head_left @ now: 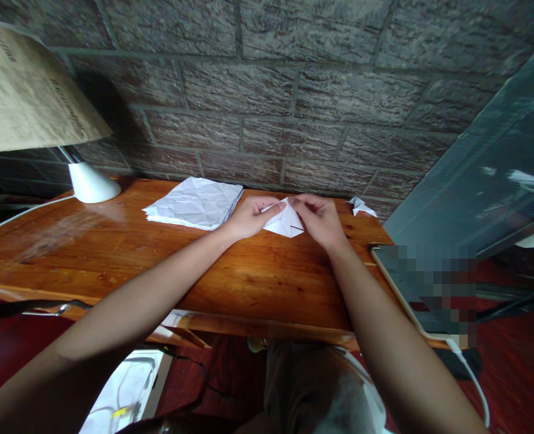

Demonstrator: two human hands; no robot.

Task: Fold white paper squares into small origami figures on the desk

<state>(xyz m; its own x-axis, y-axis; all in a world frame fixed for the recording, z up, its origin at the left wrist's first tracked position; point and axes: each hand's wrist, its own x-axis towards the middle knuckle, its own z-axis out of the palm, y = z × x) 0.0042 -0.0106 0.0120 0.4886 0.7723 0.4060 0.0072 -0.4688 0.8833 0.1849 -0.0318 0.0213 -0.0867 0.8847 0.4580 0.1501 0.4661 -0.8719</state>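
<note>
1. Wall [267, 90]: stone-block pattern, at 12 o'clock from the paper.
2. Desk [271, 277]: wooden, under both hands, running between 9 and 3 o'clock.
3. Lamp [32, 90]: at the desk's far left, between 9 and 10 o'clock from the paper.
4. Tablet [411, 295]: at 4 o'clock, near the right forearm.
5. Stack [194, 202]: creased white sheets at 9 o'clock, just beside the left hand.
6. Left hand [251, 218]: thumb laid over the paper, pressing it against the fingers; from here the paper lies toward 3 o'clock.
7. Right hand [320, 221]: thumb and fingertips pinching the paper near its upper tip; from that pinch the body hangs toward 6 o'clock.
8. Paper [287, 226]: folded, between the 2 hands, tip at 12 o'clock. Neither hand is nearer; both touch it. Fingers cover its edges, so I cannot tell its long axis, nor whether it rests on the desk.
9. Small fold [361, 208]: white, at 3 o'clock, beyond the right hand.
10. Slit [296, 228]: dark, at the paper's 4 o'clock side.
</note>
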